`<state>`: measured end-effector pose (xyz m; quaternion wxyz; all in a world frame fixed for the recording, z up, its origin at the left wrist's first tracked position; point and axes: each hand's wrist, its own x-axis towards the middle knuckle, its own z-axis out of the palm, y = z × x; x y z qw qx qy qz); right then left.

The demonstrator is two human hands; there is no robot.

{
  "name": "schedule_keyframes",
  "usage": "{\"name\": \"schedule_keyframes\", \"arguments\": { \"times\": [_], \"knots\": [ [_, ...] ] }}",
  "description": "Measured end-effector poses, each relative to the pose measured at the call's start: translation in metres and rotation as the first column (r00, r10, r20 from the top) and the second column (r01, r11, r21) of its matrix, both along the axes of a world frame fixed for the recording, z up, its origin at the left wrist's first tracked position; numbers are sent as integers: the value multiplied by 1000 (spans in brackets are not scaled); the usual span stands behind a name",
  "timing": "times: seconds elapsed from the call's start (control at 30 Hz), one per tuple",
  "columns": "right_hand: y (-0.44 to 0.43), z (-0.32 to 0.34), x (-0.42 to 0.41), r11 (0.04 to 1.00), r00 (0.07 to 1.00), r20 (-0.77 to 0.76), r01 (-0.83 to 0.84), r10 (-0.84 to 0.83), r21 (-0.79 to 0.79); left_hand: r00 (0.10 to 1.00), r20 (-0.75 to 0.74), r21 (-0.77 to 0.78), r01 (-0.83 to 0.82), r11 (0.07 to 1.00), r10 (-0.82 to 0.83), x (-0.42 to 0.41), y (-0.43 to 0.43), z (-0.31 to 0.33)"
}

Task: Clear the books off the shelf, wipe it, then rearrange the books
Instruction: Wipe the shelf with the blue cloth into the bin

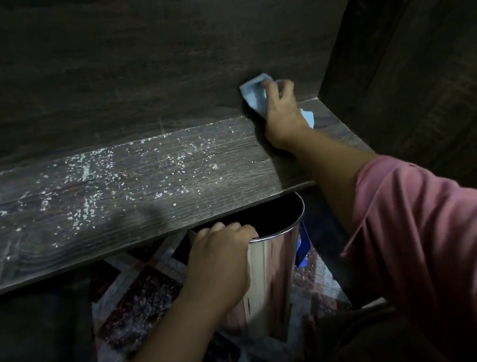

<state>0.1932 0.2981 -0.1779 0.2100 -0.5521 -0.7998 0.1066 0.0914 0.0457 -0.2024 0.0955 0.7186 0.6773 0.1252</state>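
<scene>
The dark wooden shelf (108, 202) carries no books and is speckled with white crumbs and dust across its left and middle. My right hand (281, 113) presses a light blue cloth (254, 94) against the back panel at the shelf's far right corner. My left hand (222, 259) grips the rim of a shiny metal bin (271, 273), held just under the shelf's front edge. No books are in view.
The cabinet's side wall (418, 71) rises close on the right. Below the shelf lies a patterned rug (142, 294) dotted with white specks. A blue object (302, 246) shows behind the bin.
</scene>
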Motion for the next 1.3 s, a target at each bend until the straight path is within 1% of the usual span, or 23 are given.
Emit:
{"name": "schedule_keyframes", "arguments": {
  "times": [0.07,0.17,0.27,0.37,0.47,0.6,0.67,0.77,0.83,0.9,0.97,1.03,1.07,1.13,1.2,1.23,1.27,1.3],
  "knots": [
    [2,1,-13,998,997,80,2,3,-69,1000,-6,-8,-7,1000,7,-2,-1,1],
    [1,0,-19,995,980,191,-39,57,-96,1000,-16,-13,-12,1000,12,-5,-4,0],
    [1,3,-18,977,955,239,-142,177,-157,1000,-23,-10,-14,1000,14,-7,-7,0],
    [-3,14,-21,954,910,317,-203,267,-221,1000,-13,-20,-15,1000,15,-8,-9,2],
    [-18,16,-24,944,881,355,-249,314,-216,1000,-9,-24,-16,1000,16,-9,-10,3],
    [-53,8,-10,945,903,289,-277,317,-173,1000,-7,-17,-13,1000,12,-12,-11,3],
    [-71,3,2,938,906,250,-316,342,-138,1000,-3,-16,-8,1000,8,-14,-13,3],
    [-84,-4,16,924,904,197,-356,379,-142,1000,1,-12,-1,1000,1,-19,-18,3],
    [-84,-4,20,938,938,83,-324,335,-125,1000,-10,-20,5,1000,-5,-22,-22,4],
    [-80,0,15,975,975,-35,-219,218,-42,1000,-9,-21,7,1000,-7,-24,-25,5],
    [-75,8,2,989,989,-62,-130,135,72,1000,-2,-19,1,1000,-1,-26,-26,7],
    [-70,18,-18,983,988,-68,-133,142,125,1000,5,-23,-9,1000,10,-27,-26,9],
    [-66,22,-28,979,985,-41,-159,165,126,1000,8,-26,-15,1000,16,-28,-26,9],
    [-52,22,-46,961,965,123,-245,230,129,1000,9,-31,-21,999,21,-28,-25,10],
    [-40,15,-56,952,908,322,-302,270,53,1000,9,-29,-19,999,19,-28,-24,10],
    [-34,11,-58,953,883,379,-302,276,8,1000,11,-27,-17,999,18,-27,-24,10],
    [-30,7,-59,956,878,389,-292,278,-25,1000,12,-28,-16,999,16,-27,-24,11],
    [-27,5,-58,957,888,363,-286,283,-47,1000,17,-31,-13,999,14,-27,-24,11]
  ]
}}
